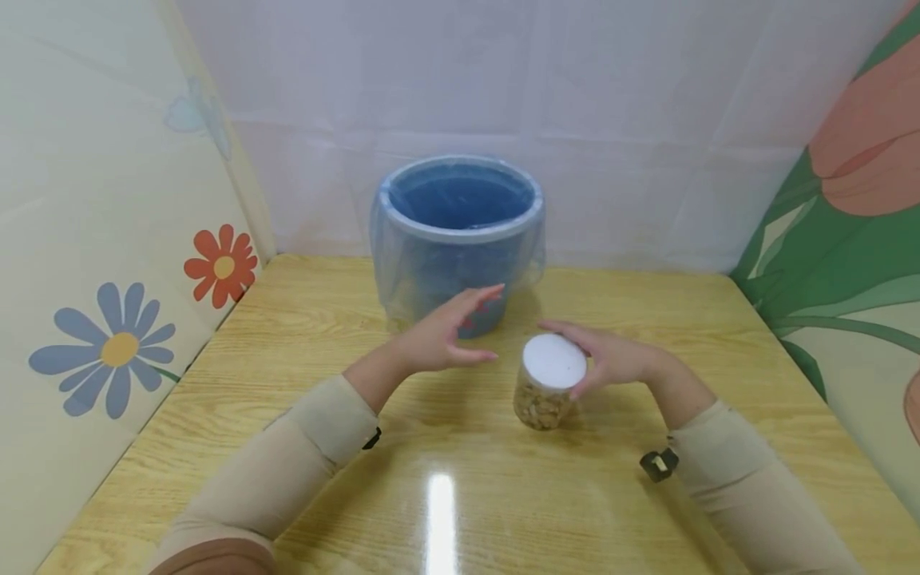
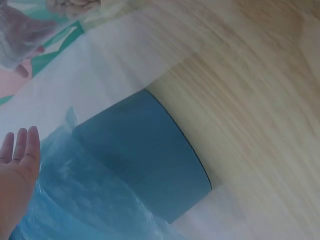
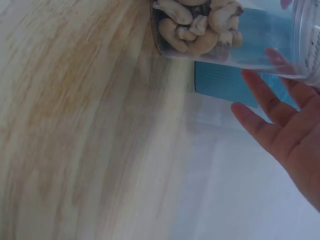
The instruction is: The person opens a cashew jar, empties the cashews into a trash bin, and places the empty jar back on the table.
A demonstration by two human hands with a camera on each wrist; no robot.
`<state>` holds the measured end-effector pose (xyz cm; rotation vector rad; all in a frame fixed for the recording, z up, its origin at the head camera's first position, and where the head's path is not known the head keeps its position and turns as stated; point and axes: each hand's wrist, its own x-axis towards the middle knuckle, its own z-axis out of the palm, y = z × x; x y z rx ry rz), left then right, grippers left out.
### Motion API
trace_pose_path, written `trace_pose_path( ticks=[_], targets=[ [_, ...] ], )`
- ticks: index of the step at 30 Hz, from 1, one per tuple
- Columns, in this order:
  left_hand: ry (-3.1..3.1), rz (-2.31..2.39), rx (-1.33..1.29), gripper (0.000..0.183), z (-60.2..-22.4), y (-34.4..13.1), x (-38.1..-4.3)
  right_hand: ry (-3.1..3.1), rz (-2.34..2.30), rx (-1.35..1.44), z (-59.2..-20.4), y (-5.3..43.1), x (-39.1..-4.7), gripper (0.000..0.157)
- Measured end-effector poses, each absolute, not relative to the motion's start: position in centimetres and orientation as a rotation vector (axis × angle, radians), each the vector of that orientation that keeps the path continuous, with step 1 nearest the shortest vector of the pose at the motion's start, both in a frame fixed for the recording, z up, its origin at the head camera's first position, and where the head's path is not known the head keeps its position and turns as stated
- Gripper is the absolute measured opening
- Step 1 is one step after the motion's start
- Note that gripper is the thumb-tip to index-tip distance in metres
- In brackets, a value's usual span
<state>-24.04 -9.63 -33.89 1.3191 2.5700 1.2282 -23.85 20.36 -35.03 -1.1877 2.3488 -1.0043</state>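
White on top and clear-walled below, the jar (image 1: 537, 406) sits within the span of your right hand (image 1: 614, 358), whose fingers (image 3: 267, 95) and thumb stand apart, curving past the jar's far and right sides near lid height. Whether they press on it you cannot tell. Your left hand (image 1: 434, 335), to the left of the jar and apart from it, holds nothing; its fingers and thumb are likewise spread. Should you push with the right hand alone, so high up, the jar could tip leftward, since nothing supports that side. Too weak a pinch on the smooth wall would probably let it slip. You cannot tell how firmly the lid (image 1: 553, 361) is seated; if loose, lifting by it could scatter the nuts (image 3: 220, 20). Glossy in front of the jar, the bench (image 1: 611, 495) may give its base little friction, a likely cause of skidding. Behind the jar and to its left stands the blue bucket (image 2: 145, 155); your left fingers could snag its thin, overhanging bag (image 2: 75, 180).
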Motion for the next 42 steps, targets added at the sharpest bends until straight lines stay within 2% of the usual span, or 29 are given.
trace_pose_path(
  ticks=[19,32,42],
  targets=[
    [2.511,1.077,1.318,0.100,-35.4,-6.8,-24.1,2.256,-1.152,-1.176,-37.3,20.1,-25.0,0.089],
    [2.419,1.099,1.222,0.105,-36.6,-5.5,-24.3,2.135,-1.197,-1.170,-38.1,18.9,-25.7,0.091],
    [2.416,1.140,1.138,0.091,-37.0,-5.1,-24.8,2.172,-1.192,-1.090,-38.0,18.4,-25.8,0.097]
  ],
)
